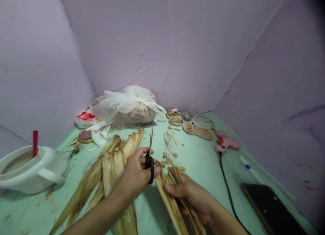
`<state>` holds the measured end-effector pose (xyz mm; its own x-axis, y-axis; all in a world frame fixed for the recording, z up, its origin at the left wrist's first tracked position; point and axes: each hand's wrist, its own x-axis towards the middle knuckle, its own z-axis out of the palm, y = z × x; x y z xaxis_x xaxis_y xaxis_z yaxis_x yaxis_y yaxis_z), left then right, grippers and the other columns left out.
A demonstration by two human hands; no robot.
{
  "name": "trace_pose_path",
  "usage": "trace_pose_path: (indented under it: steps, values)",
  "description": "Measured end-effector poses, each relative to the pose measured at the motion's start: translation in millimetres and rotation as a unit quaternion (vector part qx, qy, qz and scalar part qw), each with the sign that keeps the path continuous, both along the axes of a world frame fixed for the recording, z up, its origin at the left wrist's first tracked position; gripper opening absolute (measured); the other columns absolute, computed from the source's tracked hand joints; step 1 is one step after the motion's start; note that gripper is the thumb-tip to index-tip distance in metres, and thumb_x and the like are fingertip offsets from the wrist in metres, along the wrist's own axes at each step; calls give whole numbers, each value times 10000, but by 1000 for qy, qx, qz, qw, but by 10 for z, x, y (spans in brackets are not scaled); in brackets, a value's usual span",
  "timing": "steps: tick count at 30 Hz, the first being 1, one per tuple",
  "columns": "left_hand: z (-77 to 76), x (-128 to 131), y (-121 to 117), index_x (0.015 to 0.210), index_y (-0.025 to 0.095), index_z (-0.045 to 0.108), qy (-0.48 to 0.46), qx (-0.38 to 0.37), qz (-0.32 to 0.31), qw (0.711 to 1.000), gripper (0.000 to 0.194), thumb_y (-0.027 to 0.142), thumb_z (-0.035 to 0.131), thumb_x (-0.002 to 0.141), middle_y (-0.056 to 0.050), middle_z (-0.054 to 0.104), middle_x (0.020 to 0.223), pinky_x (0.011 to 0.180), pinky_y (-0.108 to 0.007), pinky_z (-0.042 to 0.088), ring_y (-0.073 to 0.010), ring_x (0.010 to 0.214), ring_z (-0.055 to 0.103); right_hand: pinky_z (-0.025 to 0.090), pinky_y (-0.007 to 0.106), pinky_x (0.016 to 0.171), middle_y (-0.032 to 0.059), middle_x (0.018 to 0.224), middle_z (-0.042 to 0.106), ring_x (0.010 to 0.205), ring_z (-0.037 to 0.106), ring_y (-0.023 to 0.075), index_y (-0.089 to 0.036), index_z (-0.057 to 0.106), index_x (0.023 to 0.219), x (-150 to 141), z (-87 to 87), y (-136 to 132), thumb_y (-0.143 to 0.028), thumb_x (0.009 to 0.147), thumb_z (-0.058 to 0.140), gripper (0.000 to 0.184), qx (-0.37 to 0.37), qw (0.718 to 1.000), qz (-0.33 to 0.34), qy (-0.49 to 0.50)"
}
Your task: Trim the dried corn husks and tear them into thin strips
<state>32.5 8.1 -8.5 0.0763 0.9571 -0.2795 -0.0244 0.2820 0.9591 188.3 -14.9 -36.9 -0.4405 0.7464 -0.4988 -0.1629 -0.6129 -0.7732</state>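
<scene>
My left hand (137, 174) is closed around black-handled scissors (150, 160), whose blades point away from me and look shut. Its thumb and fingertips also touch the top of the husks held by the other hand. In my right hand (195, 196) is a bunch of dried husks (172, 208), long, tan and brown-streaked, like corn husks; the thumb presses on top and the other fingers are mostly hidden beneath. A larger pile of dried husks (111, 174) lies on the table under and beside my left forearm.
Left stands a white pot (48, 167) with a red stick (35, 143). At the back are a white plastic bag (129, 108) and woven pieces (175, 120). A sole-shaped woven piece (199, 131), pink glue gun (225, 142) with black cord, and dark phone (274, 208) lie right. Walls enclose the table.
</scene>
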Motion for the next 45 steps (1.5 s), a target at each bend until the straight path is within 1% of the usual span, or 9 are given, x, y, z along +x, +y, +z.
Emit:
trace_pose_path:
  steps: [6,11,19,22,26,30,34,39,45]
  values:
    - [-60,-37,-2,930,165,491,24,69,-31,997,419,205,718,580,-43,640,777,607,-222,450,-142,682,582,256,140,298,-6,528,547,356,424,51,-104,631,832,-26,-20,18,-348,564,732,375,-10,1000,1,18]
    - [-37,-16,-21,914,169,491,20,59,-38,997,408,209,713,574,-2,604,695,560,-203,443,-121,626,556,229,123,288,-27,514,537,334,385,25,-125,617,801,-18,18,-2,-311,585,731,307,7,999,-30,39]
    - [-134,81,-32,940,186,447,16,29,11,999,432,291,657,577,10,571,672,343,-216,421,-148,535,536,264,125,306,57,597,639,442,577,112,-111,598,871,-54,-36,-9,-337,536,740,429,-35,995,46,79]
    - [-107,3,6,966,195,427,25,31,-30,999,461,334,662,594,23,561,672,370,-200,406,-123,519,512,369,162,373,-7,524,600,407,534,91,-138,573,860,-17,-26,-2,-301,543,745,396,-26,999,-18,33]
    - [86,-181,59,919,187,447,97,33,-130,986,375,438,589,678,38,510,607,426,-186,355,-108,517,489,369,175,394,-37,488,531,393,460,62,-146,536,720,105,41,71,-402,593,728,344,29,994,-101,-38]
    - [258,-290,68,843,176,521,239,85,-277,927,310,457,538,713,35,468,614,481,-204,307,-104,557,413,327,181,389,-36,480,494,396,417,57,-148,508,635,219,120,133,-454,607,706,366,76,985,-136,-70]
    - [305,-299,43,819,184,591,324,87,-364,869,232,385,504,740,29,494,654,534,-209,312,-113,603,416,294,192,397,-46,480,459,404,382,59,-159,491,641,246,135,130,-508,640,665,390,106,983,-124,-81]
    - [298,-305,29,924,203,605,268,46,-406,872,256,327,479,739,22,548,729,590,-203,353,-123,658,462,208,200,402,-70,478,381,425,300,46,-159,471,617,195,145,93,-490,582,712,411,145,986,-53,-62]
    - [212,-292,38,886,186,602,220,16,-384,897,233,242,492,688,28,513,681,526,-198,333,-109,608,430,153,225,395,-78,422,328,393,244,46,-176,426,538,155,135,72,-449,626,670,375,166,979,-55,-105]
